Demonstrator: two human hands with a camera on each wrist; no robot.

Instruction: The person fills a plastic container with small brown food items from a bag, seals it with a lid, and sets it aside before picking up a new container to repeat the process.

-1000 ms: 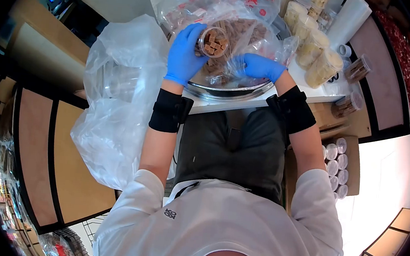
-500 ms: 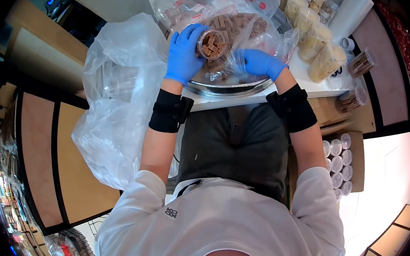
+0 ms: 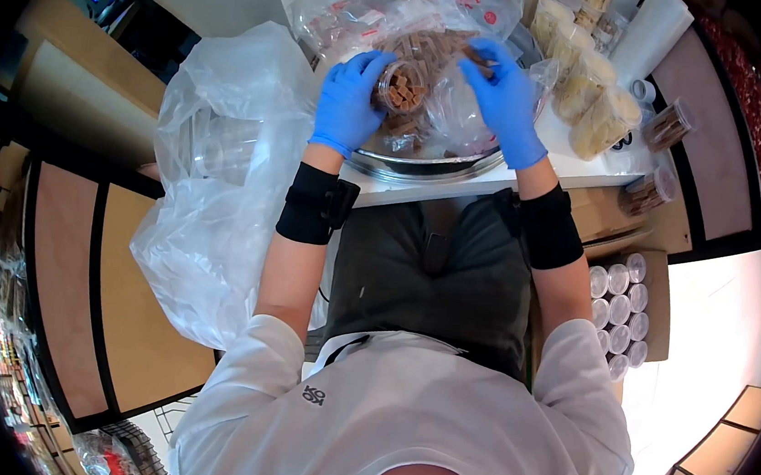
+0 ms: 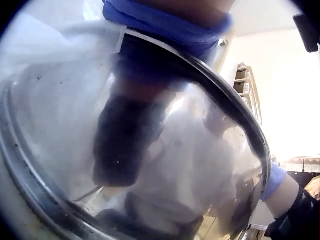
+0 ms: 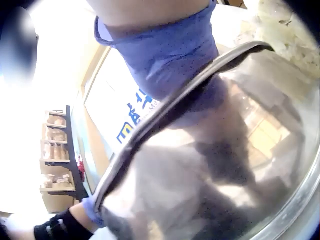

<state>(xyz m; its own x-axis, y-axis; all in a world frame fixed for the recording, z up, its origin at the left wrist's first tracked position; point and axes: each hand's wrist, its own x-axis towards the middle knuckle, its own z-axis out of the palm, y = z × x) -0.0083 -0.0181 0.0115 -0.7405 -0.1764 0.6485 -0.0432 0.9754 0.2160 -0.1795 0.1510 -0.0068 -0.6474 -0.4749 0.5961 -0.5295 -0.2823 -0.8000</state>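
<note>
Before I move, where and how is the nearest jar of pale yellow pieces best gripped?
The nearest jar is probably best gripped round its side wall, below the top, the right hand coming from the person's side. Its body is round and that near side looks open, while another filled jar crowds its far side.

White short-sleeved shirt (image 3: 455, 410), blue gloves (image 3: 349, 104)

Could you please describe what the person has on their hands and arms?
The left hand and right hand wear blue gloves. Each forearm has a wide black wrist strap; the left one carries a small black device. The white sleeves are short.
</note>
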